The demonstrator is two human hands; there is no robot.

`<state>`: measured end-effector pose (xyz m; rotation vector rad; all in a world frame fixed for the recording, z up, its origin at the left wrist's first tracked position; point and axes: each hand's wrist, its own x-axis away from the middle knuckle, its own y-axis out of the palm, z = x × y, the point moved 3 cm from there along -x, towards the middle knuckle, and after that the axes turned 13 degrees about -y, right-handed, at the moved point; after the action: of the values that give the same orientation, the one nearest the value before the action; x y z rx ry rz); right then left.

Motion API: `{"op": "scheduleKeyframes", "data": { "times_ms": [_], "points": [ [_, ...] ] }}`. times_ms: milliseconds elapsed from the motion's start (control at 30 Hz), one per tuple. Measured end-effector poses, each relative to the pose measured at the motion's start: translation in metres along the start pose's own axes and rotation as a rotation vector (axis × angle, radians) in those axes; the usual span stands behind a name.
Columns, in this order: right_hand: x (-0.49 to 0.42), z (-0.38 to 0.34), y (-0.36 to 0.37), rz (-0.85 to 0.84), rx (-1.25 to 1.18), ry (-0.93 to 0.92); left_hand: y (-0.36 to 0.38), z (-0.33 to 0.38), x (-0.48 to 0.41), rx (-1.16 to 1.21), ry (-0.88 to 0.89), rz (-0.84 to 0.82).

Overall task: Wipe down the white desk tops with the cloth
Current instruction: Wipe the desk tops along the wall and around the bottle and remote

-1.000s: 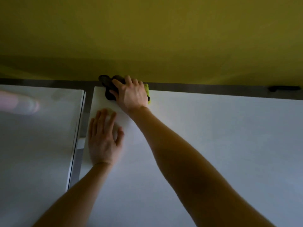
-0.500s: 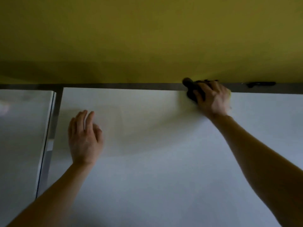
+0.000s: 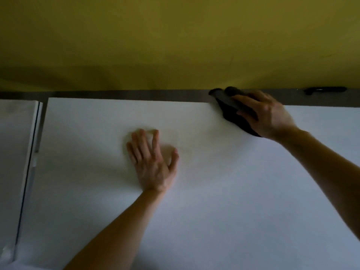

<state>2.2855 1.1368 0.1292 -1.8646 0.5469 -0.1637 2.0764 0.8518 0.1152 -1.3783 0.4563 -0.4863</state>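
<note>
A dark cloth [image 3: 228, 108] lies bunched at the far edge of the white desk top [image 3: 214, 201], right of centre. My right hand [image 3: 270, 115] lies over it, and the cloth shows between thumb and fingers, which curl onto it. My left hand [image 3: 152, 162] rests flat on the desk near the middle, with its fingers spread and nothing in it. A second white desk top [image 3: 13, 143] adjoins on the left, across a narrow gap.
A yellow wall [image 3: 175, 45] rises right behind the desks. A grey rail [image 3: 126, 93] runs along its base. On that rail at the far right sits a small black object [image 3: 325, 90].
My right hand has swept the cloth rightward along the desk's far edge, from the left corner to right of centre. My left hand has shifted right and lies flat again.
</note>
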Motion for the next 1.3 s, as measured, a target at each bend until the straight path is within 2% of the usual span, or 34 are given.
{"op": "scheduleKeyframes", "data": {
  "times_ms": [67, 167, 300, 400, 467, 567, 667, 800, 933, 1100, 1200, 1300],
  "points": [
    [0.025, 0.024, -0.019, -0.024, 0.045, 0.04, 0.001, -0.004, 0.002, 0.003, 0.009, 0.014],
    [0.009, 0.006, -0.005, 0.0, 0.125, 0.112, 0.005, -0.007, -0.001, 0.01, 0.004, 0.03],
    [-0.092, -0.092, 0.059, -0.005, 0.003, 0.0, 0.008, -0.012, -0.003, 0.02, -0.004, 0.066],
    [-0.173, -0.181, 0.092, -0.147, -0.069, -0.109, 0.008, -0.014, -0.003, -0.006, -0.027, 0.054],
    [-0.195, -0.206, 0.101, -0.196, -0.095, -0.133, 0.01, -0.014, -0.002, -0.031, -0.04, 0.035],
    [-0.178, -0.181, 0.098, -0.174, -0.156, -0.12, 0.009, -0.011, -0.001, -0.011, -0.038, 0.052],
    [-0.119, -0.114, 0.072, -0.071, -0.177, -0.009, 0.005, -0.008, 0.001, 0.038, -0.013, 0.092],
    [-0.038, -0.047, 0.024, 0.005, -0.083, 0.054, 0.002, -0.006, 0.0, 0.041, 0.005, 0.12],
    [-0.06, -0.081, 0.045, 0.008, 0.038, 0.201, 0.005, -0.008, -0.002, 0.043, 0.02, 0.126],
    [-0.171, -0.17, 0.091, -0.13, -0.066, -0.031, 0.01, -0.01, -0.003, -0.005, 0.01, 0.108],
    [-0.165, -0.164, 0.087, -0.116, -0.132, -0.099, 0.012, -0.01, -0.003, -0.008, -0.002, 0.121],
    [-0.095, -0.099, 0.057, 0.036, -0.145, -0.028, 0.01, -0.009, -0.002, 0.027, 0.017, 0.162]
  ]
}}
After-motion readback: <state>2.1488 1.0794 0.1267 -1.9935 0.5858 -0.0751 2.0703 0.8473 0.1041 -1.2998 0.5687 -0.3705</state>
